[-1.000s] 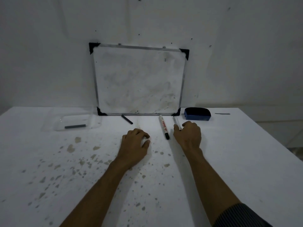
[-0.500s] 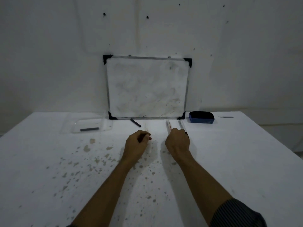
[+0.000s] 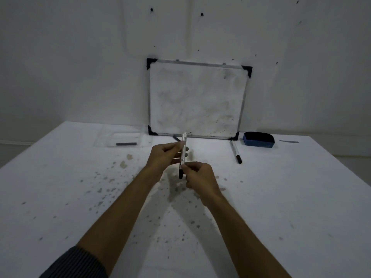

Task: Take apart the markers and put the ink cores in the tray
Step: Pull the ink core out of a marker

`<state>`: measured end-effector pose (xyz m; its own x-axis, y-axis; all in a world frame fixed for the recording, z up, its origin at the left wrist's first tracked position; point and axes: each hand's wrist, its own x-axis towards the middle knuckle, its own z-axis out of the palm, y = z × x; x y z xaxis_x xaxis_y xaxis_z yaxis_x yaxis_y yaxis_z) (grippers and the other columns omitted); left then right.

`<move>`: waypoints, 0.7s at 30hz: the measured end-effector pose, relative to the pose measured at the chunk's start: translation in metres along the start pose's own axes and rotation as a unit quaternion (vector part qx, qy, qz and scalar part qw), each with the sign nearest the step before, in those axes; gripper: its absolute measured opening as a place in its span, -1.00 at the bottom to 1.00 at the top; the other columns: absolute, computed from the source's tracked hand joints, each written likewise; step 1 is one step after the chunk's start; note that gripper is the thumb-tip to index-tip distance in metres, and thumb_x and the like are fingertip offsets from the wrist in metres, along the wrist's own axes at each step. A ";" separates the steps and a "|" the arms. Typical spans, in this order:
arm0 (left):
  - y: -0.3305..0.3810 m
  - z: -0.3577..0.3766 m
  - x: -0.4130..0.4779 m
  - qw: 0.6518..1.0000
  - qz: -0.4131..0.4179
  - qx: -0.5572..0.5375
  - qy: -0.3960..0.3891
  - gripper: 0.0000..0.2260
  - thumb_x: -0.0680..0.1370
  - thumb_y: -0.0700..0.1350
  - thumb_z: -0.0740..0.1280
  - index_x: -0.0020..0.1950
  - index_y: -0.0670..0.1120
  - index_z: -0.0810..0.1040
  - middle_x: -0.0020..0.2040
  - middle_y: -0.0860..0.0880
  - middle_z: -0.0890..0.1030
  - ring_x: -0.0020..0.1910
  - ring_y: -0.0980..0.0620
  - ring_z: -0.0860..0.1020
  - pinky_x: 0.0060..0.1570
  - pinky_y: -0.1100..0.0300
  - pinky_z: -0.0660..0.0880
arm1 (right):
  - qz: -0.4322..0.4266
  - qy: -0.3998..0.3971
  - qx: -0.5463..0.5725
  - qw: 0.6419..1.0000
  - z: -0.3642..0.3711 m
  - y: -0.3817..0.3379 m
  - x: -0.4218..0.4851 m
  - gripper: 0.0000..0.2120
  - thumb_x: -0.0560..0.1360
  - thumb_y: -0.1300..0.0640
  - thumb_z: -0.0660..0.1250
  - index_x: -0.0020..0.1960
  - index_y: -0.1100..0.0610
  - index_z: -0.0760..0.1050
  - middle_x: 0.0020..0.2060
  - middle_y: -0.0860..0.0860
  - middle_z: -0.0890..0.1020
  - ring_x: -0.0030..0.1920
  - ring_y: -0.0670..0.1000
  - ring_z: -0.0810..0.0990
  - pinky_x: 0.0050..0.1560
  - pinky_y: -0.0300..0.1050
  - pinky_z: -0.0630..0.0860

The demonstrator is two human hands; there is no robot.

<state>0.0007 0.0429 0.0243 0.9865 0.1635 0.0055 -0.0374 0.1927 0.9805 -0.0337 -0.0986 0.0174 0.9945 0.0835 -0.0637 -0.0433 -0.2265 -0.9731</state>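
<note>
Pinching marker [image 3: 183, 151] between both hands' fingers [image 3: 176, 150]

At the centre of the frame both hands hold one white marker [image 3: 183, 152] nearly upright above the stained white tabletop [image 3: 281, 197]: the left hand [image 3: 163, 157] grips its barrel, and the right hand [image 3: 197, 177] pinches its lower end by the black cap. In the upper left a clear tray [image 3: 122, 139] holds one dark ink core [image 3: 126, 144]. A second marker [image 3: 235, 151] lies at upper right, between a whiteboard [image 3: 197, 100] leaning on the wall and a blue eraser [image 3: 258, 139].
</note>
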 end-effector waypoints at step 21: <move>-0.043 -0.015 -0.036 0.806 0.373 0.458 -0.038 -0.72 0.61 0.07 0.41 0.28 0.03 0.72 0.03 0.10 0.73 -0.22 0.15 0.65 -0.26 0.15 0.61 | -0.111 0.060 -0.096 0.987 -0.034 0.032 0.026 -0.33 0.68 -0.22 0.00 -0.24 0.24 0.59 -0.41 0.08 0.64 -0.40 -0.03 0.56 -0.28 -0.17 0.52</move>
<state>-0.0356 0.0435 -0.0207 0.7525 -0.1626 0.6382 -0.5256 -0.7322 0.4332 -0.0063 -0.1365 -0.0076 0.9823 0.0383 0.1835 0.1835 -0.3961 -0.8997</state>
